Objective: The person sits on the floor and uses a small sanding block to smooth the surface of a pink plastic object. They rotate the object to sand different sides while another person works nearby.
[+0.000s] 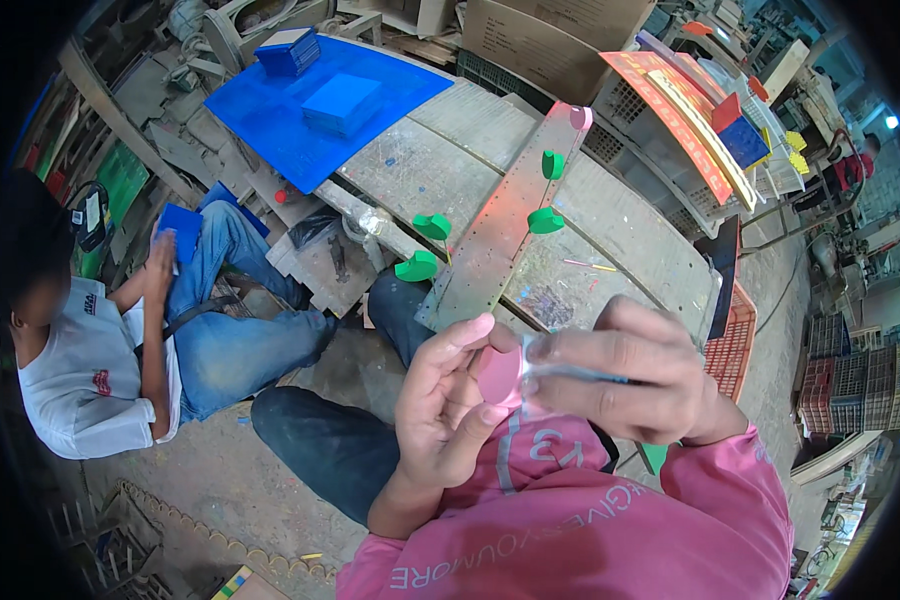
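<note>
My left hand [440, 400] grips a small pink rounded piece [500, 372] between thumb and fingers, above my lap. Close against that piece is my right hand [625, 370], its fingers closed and slightly blurred; a pale, thin thing shows at the fingertips, too smeared to name. Beyond my hands a long narrow board [505, 215] dotted with small holes or pins lies slanting across the workbench. Green shaped pieces stick out along its sides, among them one green piece [545, 220] at the right and another green piece [416, 266] at the left. A pink piece [580, 117] sits at its far end.
The planked wooden workbench [450, 150] carries a blue sheet [260, 120] with stacks of blue blocks [342, 103]. On the left a seated person [100, 360] holds a blue piece [180, 232]. Cardboard boxes [540, 50] stand behind; an orange crate [730, 340] is at the right.
</note>
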The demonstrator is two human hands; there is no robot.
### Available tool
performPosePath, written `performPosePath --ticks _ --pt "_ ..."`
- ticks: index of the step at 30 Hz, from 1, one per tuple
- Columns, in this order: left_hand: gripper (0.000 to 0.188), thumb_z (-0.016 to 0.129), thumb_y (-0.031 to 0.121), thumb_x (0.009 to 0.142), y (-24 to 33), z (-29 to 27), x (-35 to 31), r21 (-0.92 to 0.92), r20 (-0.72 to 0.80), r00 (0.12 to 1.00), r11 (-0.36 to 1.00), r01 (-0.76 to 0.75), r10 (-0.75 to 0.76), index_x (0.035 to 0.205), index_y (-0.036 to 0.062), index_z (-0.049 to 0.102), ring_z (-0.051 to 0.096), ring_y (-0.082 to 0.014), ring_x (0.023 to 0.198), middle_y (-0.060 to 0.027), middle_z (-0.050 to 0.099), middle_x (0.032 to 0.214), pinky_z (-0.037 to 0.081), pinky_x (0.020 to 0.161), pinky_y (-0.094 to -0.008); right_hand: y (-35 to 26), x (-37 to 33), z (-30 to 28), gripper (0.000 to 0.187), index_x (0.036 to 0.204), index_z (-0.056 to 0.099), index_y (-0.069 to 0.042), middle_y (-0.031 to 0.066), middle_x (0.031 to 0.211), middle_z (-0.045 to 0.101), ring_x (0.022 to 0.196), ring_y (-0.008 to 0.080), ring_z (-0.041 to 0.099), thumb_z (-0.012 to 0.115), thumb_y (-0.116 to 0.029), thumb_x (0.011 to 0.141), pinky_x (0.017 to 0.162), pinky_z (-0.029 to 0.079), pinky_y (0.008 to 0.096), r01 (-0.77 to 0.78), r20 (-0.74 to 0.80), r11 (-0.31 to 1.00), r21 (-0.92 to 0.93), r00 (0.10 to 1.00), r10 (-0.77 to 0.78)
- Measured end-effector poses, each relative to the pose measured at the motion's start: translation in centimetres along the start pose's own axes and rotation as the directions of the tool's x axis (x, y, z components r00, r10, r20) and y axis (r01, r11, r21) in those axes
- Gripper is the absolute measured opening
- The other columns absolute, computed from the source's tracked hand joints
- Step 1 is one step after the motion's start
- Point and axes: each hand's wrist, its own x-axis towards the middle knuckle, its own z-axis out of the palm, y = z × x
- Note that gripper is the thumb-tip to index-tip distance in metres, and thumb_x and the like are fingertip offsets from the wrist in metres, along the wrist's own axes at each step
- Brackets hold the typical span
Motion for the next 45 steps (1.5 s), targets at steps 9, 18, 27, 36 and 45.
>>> performPosePath --ticks 9,18,27,36,45 --pt "0.064 0.062 -0.001 0.082 0.0 -0.1 0.1 0.016 -0.026 0.998 0.998 -0.057 0.057 0.135 -0.0060 0.026 0.052 -0.0212 0.104 -0.0202 0.051 0.113 0.043 0.090 -0.0332 0.0 -0.1 -0.4 0.026 0.090 0.071 -0.009 0.0091 0.095 0.064 0.055 0.0133 0.046 0.068 -0.006 0.064 0.046 0.036 0.0245 -0.012 -0.049 1.000 0.002 0.999 0.012" --pt "0.070 0.068 0.001 0.079 -0.4 -0.4 0.0 0.008 -0.079 0.993 0.996 -0.088 0.088 0.134 -0.0071 0.026 0.056 -0.0226 0.103 -0.0201 0.054 0.111 0.049 0.083 -0.0305 -0.9 -0.4 1.3 0.030 0.086 0.069 -0.009 0.0047 0.099 0.064 0.054 0.0120 0.037 0.063 -0.014 0.057 0.040 0.031 0.0213 0.089 -0.110 0.995 -0.055 0.989 -0.095" --pt "0.067 0.063 0.000 0.082 -0.2 -0.2 -0.1 -0.029 -0.032 0.999 0.999 -0.032 0.031 0.136 -0.0053 0.025 0.053 -0.0239 0.107 -0.0206 0.053 0.112 0.043 0.091 -0.0344 -0.1 0.2 -0.6 0.024 0.090 0.071 -0.008 0.0122 0.100 0.063 0.066 0.0176 0.056 0.062 -0.001 0.069 0.057 0.043 0.0281 -0.207 0.081 0.958 0.199 0.978 0.194" --pt "0.065 0.061 0.006 0.084 -0.1 -0.1 0.1 -0.030 0.012 1.000 0.999 -0.013 0.014 0.137 -0.0054 0.024 0.051 -0.0228 0.105 -0.0199 0.052 0.112 0.039 0.093 -0.0359 0.4 -0.3 -0.5 0.029 0.095 0.069 -0.005 0.0131 0.102 0.062 0.070 0.0201 0.058 0.058 0.002 0.070 0.061 0.045 0.0296 -0.169 0.010 0.941 0.292 0.985 0.174" --pt "0.067 0.063 0.009 0.083 -0.5 -0.4 -0.1 -0.010 -0.013 1.000 1.000 -0.004 0.004 0.137 -0.0041 0.025 0.053 -0.0231 0.105 -0.0193 0.052 0.113 0.042 0.091 -0.0351 0.2 0.0 -0.2 0.029 0.091 0.070 -0.006 0.0128 0.100 0.063 0.066 0.0166 0.057 0.062 0.001 0.064 0.052 0.042 0.0255 -0.148 0.014 0.989 0.003 0.989 0.148"
